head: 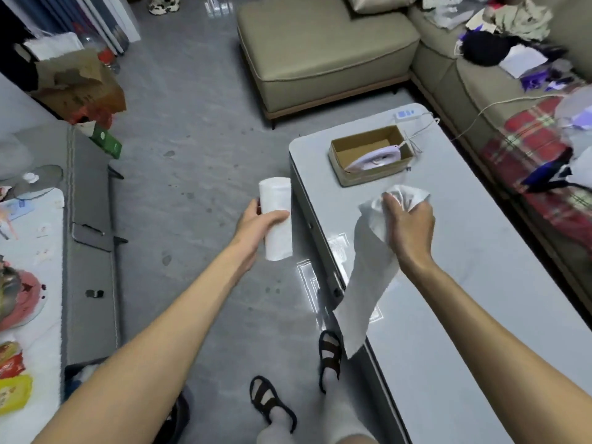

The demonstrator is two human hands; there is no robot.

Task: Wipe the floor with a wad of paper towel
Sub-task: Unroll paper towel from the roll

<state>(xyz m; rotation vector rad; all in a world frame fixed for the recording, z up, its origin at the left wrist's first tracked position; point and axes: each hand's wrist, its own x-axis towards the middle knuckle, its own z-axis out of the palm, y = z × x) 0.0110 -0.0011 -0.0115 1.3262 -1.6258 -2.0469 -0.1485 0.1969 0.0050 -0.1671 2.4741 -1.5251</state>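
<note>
- The grey floor (192, 139) runs as an open lane between the low grey cabinet (89, 219) on the left and the long left edge of the coffee table (464, 277) on the right. A beige ottoman (320, 49) closes the far end.
- Dark spots dot this lane ahead of the person's sandalled feet. The right foot (330, 354) stands just beside the table's edge, and the left foot (272, 402) is nearer mid-lane.
- The left hand (256, 222) is wrapped round a paper towel roll (277, 200), held in the air above the floor, just left of the table's far corner.
- The right hand (411, 219) clenches the bunched top of a separate paper towel sheet (365, 283) above the table top. Its loose tail hangs past the table's left edge, near the right foot.
- A cardboard box (349, 149) with a clothes iron (374, 160) in it sits on the table's far part, and a white power strip (405, 114) lies beyond it.
- Most of the left fingers are hidden behind the roll, and the right fingertips are buried in the crumpled paper. The cluttered sofa (464, 91) is cut off at the right border of the view.
- The roll's long axis points away from the person, nearly parallel to the table edge. The sheet's long axis runs from the fist down and leftward.
</note>
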